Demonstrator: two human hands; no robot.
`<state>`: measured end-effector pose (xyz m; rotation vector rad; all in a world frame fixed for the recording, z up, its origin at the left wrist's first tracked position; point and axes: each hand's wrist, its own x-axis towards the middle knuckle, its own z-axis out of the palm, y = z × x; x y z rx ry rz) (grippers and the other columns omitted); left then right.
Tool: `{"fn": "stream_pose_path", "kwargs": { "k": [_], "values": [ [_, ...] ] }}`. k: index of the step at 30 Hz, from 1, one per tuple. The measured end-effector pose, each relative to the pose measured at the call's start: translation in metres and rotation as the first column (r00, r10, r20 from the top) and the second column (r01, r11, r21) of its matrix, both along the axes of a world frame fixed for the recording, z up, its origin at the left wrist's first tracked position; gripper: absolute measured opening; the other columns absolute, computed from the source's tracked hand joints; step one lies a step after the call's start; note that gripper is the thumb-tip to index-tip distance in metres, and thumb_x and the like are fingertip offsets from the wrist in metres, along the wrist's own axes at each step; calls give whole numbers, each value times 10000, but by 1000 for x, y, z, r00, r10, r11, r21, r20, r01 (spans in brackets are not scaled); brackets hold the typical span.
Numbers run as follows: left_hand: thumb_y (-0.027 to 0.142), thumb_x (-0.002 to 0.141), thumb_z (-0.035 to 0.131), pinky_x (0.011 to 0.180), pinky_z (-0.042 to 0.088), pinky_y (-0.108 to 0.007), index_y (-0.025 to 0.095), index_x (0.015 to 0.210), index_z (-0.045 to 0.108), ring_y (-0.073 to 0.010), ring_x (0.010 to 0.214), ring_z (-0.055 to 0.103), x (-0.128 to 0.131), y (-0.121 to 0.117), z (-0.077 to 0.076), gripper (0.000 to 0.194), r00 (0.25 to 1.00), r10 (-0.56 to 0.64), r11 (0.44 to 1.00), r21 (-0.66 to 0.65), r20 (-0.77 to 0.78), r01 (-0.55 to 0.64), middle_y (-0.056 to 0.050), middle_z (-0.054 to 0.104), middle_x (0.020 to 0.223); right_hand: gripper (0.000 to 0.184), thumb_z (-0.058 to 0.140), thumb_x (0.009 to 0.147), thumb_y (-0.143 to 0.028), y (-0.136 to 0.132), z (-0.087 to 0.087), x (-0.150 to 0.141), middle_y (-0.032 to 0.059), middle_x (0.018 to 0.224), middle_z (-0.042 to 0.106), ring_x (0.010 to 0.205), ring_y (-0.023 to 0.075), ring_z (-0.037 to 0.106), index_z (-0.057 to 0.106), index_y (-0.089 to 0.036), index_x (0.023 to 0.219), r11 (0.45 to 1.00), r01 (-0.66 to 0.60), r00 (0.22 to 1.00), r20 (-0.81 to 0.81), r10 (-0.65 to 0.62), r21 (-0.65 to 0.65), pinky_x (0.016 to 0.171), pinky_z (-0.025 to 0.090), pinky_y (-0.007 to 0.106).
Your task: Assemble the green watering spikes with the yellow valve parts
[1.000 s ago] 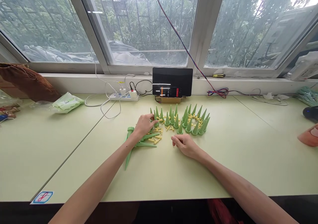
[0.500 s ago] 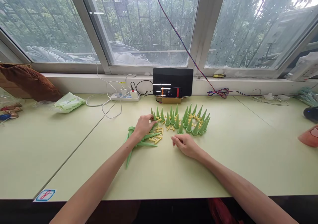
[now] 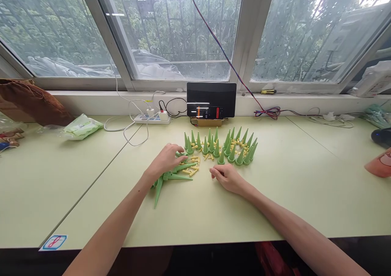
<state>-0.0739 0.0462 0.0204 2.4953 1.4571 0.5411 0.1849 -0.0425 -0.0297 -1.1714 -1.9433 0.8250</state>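
My left hand (image 3: 166, 160) is over the left pile of green cone-shaped spikes (image 3: 180, 178), thumb and fingers apart. A green piece shows under its fingertips; whether they touch it, I cannot tell. Just beyond these fingertips stands an upright green spike (image 3: 190, 146). Small yellow pegs (image 3: 193, 172) lie beside the pile. My right hand (image 3: 225, 176) rests on the table with its fingers curled closed, and nothing shows in it. Right behind it stands another upright spike (image 3: 221, 157). More spikes stand in a curved row around yellow pegs (image 3: 236, 149).
A dark tablet (image 3: 210, 94) with a phone (image 3: 209, 113) before it leans at the back. To its left are a power strip (image 3: 154, 118), white cables and a green packet (image 3: 82, 127). Bundled wires (image 3: 269, 112) lie at the back right, and an orange object (image 3: 378, 164) is at the right edge.
My left hand has let go of an upright spike and drawn back left and toward me, over the pile. My right hand has stayed in place.
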Motion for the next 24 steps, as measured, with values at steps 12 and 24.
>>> {"fn": "stream_pose_path", "kwargs": {
  "k": [12,24],
  "values": [
    [325,881,614,819,505,-403,162,867,678,-279,951,578,8,-3,-16,175,997,-56,989,137,56,48,-111,665,959,428,424,990,-384,-1,-1,0,-38,531,450,510,110,400,573,-176,647,1000,15,1000,5,-15,1,554,339,242],
    [217,910,638,765,551,-343,173,1050,586,-220,917,617,28,-42,-11,155,902,-406,774,581,150,252,-100,633,1000,401,441,982,-554,12,21,-31,37,865,661,507,107,597,580,-178,1009,975,-75,918,-396,-13,-207,375,405,204]
  ]
}}
